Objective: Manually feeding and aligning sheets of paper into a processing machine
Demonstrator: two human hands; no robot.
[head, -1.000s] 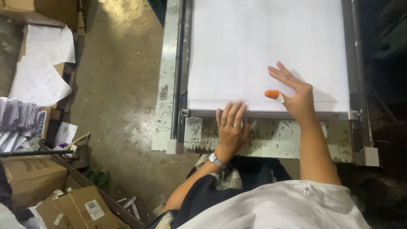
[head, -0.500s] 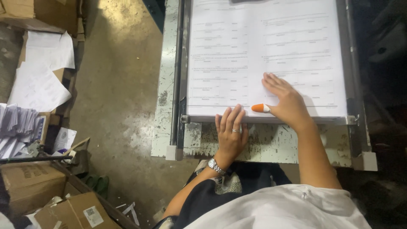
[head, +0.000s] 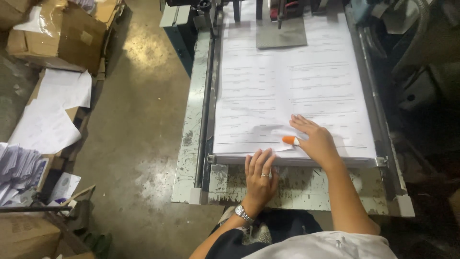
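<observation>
Up close, the stack of printed sheets (head: 287,91) lies flat on the machine's feed table (head: 306,189), white with faint ruled lines. The right hand (head: 314,139), open and wearing an orange thumb cot (head: 289,140), presses the puckered top sheet. The left hand (head: 260,175) rests open against the stack's near edge.

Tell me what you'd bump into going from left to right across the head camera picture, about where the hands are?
Loose white papers → bare concrete floor → left hand → orange thumb cover → right hand → dark machine parts.
</observation>
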